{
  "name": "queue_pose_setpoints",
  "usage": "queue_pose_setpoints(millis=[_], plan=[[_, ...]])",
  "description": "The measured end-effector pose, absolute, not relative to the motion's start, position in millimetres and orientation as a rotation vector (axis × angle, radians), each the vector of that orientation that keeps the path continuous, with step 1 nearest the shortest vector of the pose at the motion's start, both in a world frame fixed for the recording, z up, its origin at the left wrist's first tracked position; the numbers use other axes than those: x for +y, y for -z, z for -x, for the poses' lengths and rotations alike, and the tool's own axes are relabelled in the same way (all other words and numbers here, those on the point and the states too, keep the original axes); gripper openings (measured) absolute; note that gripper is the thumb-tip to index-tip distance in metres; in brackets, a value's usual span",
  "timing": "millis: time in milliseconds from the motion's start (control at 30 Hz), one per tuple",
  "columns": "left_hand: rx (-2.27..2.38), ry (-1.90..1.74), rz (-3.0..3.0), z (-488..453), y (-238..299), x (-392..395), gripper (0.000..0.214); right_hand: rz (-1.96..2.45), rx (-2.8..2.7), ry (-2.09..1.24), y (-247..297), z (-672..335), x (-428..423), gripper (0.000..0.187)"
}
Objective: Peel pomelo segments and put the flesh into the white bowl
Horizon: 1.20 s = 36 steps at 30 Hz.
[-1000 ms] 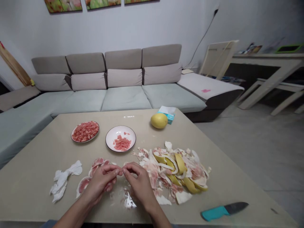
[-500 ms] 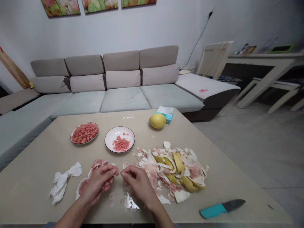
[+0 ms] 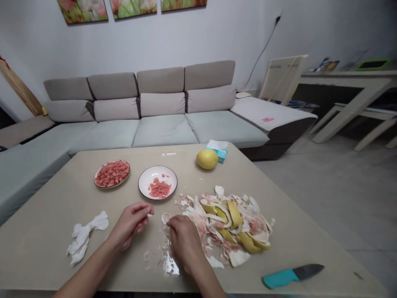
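My left hand (image 3: 130,223) is curled around a pink pomelo segment just above the beige table (image 3: 62,198). A thin white bit of skin sticks out at its fingertips. Beside it, my right hand (image 3: 185,240) rests knuckles-up with the fingers closed against the table, at the left edge of the peel pile (image 3: 234,225); what it pinches is hidden. A small white scrap (image 3: 165,217) lies between the two hands. Behind them stand a white plate (image 3: 158,182) with a few pink pieces and a fuller plate of pomelo flesh (image 3: 112,174).
A whole yellow pomelo (image 3: 207,159) and a tissue box (image 3: 219,148) sit at the far side of the table. A teal-handled knife (image 3: 293,275) lies near the front right edge. Crumpled tissue (image 3: 85,236) lies to the left. A grey sofa (image 3: 161,124) stands behind.
The fingertips were touching; now the hands have come apart. My left hand drew back left with the segment, and my right hand dropped to the table by the peel.
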<state>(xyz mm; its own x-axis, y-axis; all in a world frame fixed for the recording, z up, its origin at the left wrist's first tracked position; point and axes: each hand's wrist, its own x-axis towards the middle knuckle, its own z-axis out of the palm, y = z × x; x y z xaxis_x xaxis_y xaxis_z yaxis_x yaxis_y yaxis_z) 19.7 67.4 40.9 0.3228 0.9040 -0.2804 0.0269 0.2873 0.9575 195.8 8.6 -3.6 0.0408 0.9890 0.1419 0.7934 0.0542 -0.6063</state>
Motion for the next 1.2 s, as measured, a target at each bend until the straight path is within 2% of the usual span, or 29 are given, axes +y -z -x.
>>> queue_pose_setpoints(millis=[100, 300, 433, 500, 633, 767, 867, 900, 1033, 1200], plan=[[1.21, -0.85, -1.267, -34.1, -44.8, 106.7, 0.034, 1.94, -1.806, -0.458, 1.6, -194.5, 9.5, 0.021], [1.294, -0.939, -1.21, -61.6, -35.7, 174.6, 0.008, 1.876, -1.719, -0.364, 2.9, -194.0, 10.3, 0.022], [1.246, -0.989, -1.029, -59.2, -31.8, 182.5, 0.017, 1.946, -1.689, -0.342, 4.9, -192.0, 12.2, 0.017], [1.192, -1.012, -0.897, -52.8, -34.8, 174.7, 0.021, 1.907, -1.704, -0.291, 3.2, -189.3, 12.1, 0.014], [1.069, -1.021, -0.587, -32.0, -43.9, 136.4, 0.02, 1.807, -1.738, -0.238, -4.8, -179.8, 9.8, 0.042], [0.929, -0.998, -0.375, -2.0, -52.0, 80.0, 0.011, 1.781, -1.731, -0.329, -17.6, -165.6, 4.0, 0.04], [0.815, -1.02, -0.32, 22.6, -61.5, 41.5, 0.015, 1.67, -1.778, -0.314, -30.3, -153.0, -7.3, 0.054], [0.775, -1.03, -0.315, 30.1, -65.3, 30.7, 0.015, 1.617, -1.797, -0.321, -35.2, -148.2, -13.0, 0.054], [0.621, -1.055, -0.327, 50.6, -77.9, -4.4, 0.013, 1.405, -1.856, -0.34, -58.1, -124.0, -42.9, 0.032], [0.478, -1.109, -0.36, 48.1, -82.0, -36.9, 0.017, 1.185, -1.848, -0.318, -85.0, -91.3, -77.1, 0.037]])
